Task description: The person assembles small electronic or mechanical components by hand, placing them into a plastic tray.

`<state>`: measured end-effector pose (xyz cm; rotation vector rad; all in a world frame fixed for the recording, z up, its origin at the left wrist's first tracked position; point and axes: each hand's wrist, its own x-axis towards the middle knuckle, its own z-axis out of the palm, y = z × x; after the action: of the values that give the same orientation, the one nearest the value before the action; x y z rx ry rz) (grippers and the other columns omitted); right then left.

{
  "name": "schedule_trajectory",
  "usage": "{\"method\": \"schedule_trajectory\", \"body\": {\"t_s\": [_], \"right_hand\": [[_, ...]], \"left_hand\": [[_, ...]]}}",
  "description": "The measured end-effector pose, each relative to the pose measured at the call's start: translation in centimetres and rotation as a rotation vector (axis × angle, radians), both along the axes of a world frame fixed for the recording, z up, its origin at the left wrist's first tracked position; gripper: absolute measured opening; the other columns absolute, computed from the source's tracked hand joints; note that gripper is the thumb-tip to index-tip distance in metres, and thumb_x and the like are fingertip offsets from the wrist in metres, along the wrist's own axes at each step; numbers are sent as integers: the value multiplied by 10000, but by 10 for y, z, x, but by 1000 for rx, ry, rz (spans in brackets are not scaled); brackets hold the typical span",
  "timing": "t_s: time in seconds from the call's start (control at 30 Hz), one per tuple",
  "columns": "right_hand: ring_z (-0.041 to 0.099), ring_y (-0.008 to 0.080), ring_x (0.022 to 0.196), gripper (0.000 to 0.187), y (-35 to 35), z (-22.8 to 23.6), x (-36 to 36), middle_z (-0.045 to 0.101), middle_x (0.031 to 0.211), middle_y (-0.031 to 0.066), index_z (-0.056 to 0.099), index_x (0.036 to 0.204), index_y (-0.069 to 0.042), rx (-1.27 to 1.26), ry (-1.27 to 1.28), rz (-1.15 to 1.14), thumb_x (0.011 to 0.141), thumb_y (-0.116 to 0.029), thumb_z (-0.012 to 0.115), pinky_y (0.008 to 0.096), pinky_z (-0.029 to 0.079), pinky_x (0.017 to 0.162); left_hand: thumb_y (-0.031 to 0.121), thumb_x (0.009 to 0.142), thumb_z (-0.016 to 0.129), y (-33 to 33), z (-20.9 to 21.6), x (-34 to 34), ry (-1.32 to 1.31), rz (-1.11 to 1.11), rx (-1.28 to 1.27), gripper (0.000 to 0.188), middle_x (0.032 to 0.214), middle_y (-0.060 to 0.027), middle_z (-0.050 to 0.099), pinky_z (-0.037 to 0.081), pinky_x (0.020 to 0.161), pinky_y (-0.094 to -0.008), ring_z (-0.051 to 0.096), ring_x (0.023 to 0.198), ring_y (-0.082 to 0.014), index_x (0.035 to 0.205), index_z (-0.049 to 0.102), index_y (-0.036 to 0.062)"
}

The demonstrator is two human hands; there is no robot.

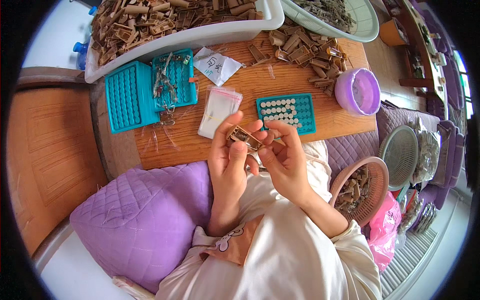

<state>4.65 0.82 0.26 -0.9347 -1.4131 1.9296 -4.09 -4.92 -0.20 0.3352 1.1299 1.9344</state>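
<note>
While left hand [227,162] and right hand [287,165] both grip one brown casing [246,140] near the table [345,124] edge, metal [241,135] showing inside, much appears left: white tub [200,39] heaped with casings [145,27], teal tray [306,114] part-filled with discs [271,111].

That small brown casing [254,142], hollow and open-sided (something shiny inside, from where I stand), is held aslant, off the near left corner of the white-dotted teal tray [309,116].
</note>
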Motion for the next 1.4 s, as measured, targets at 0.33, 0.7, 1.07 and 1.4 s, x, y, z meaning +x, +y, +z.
{"method": "schedule_trajectory", "body": {"t_s": [0.33,0.7,1.07,1.4], "right_hand": [[504,59,683,292,-3,-11,0,489,870,53,401,1067,-11,-100,1,44,794,30,497,168,401,540],[507,106,819,291,15,-13,-2,532,872,51,407,1071,-4,-256,13,140,800,-15,514,221,428,681],[523,116,835,406,21,-7,-5,531,882,77,408,1086,12,-107,16,88,693,77,488,238,443,748],[508,91,739,262,61,-15,26,552,855,28,543,979,-6,79,-168,352,735,-93,584,241,449,652]], "left_hand": [[150,844,461,3,-6,2,-184,109,67,396,1022,-193,513,544,588,-263,578,845,-238,1199,303,71],[122,862,411,7,-19,-2,-233,113,145,322,1092,-216,468,546,646,-314,546,927,-281,1167,314,91],[68,839,466,7,-25,12,92,52,25,268,1044,-158,527,428,795,-250,539,903,-172,1091,410,-3],[129,843,474,11,-24,20,-85,3,0,324,1012,-160,532,467,760,-282,555,900,-216,1133,395,7]]}}
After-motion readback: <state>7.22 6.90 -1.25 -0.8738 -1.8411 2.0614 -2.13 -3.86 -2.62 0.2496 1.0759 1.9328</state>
